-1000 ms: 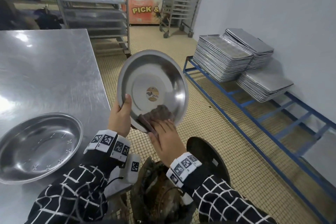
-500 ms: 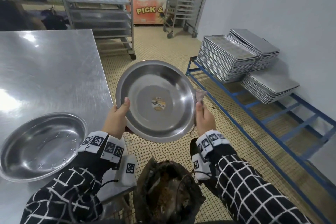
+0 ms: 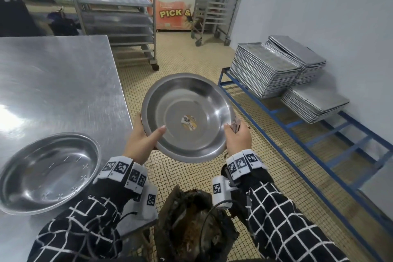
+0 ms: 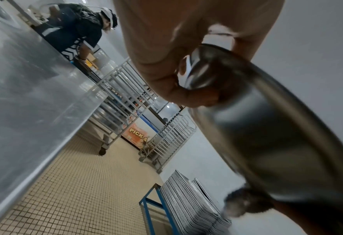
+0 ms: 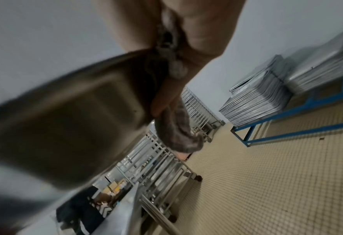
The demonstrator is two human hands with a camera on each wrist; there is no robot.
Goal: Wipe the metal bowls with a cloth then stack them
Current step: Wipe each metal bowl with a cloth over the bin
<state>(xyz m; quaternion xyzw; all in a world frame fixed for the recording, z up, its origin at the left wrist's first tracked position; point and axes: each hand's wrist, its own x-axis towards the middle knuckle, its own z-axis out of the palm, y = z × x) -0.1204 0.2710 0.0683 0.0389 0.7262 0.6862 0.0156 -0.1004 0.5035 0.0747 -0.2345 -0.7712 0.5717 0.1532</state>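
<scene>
- The held bowl (image 3: 187, 117) is round, shallow, polished metal with a rolled rim and a flat base that carries a small round sticker (image 3: 188, 122). It is up in the air over the tiled floor (image 3: 191, 57), just right of the table (image 3: 55, 83), tilted with its inside toward the head camera.
- The left hand (image 3: 142, 140) clamps the bowl's left rim, thumb lying inside the wall and fingers behind it.
- The right hand (image 3: 237, 139) grips the right rim with a grey-brown, nubbly cloth (image 3: 236, 125) bunched under its fingers against the rim.
- A second bowl (image 3: 47, 171) of the same shiny metal sits upright on the near left of the table, holding nothing; faint star-shaped marks ring its inner wall.
- The table is brushed steel, with bright glare on its left.
- To the right, flat rectangular metal trays (image 3: 263, 70) lie in stacks on a blue frame rack (image 3: 297, 121) by the wall; wheeled metal tray racks (image 3: 112, 10) stand far off.
- Near the bottom edge sits a dark bag (image 3: 191, 229), open, with brownish contents I cannot identify.
- The left wrist view shows the bowl's dull outer underside (image 4: 267, 143) and the curled fingers (image 4: 172, 89) behind it, hidden from the head view; also another person (image 4: 80, 27) at the far end of the table.
- The right wrist view, blurred, shows the cloth (image 5: 176, 135) hanging below the fingers (image 5: 166, 98) on the bowl's outside.
</scene>
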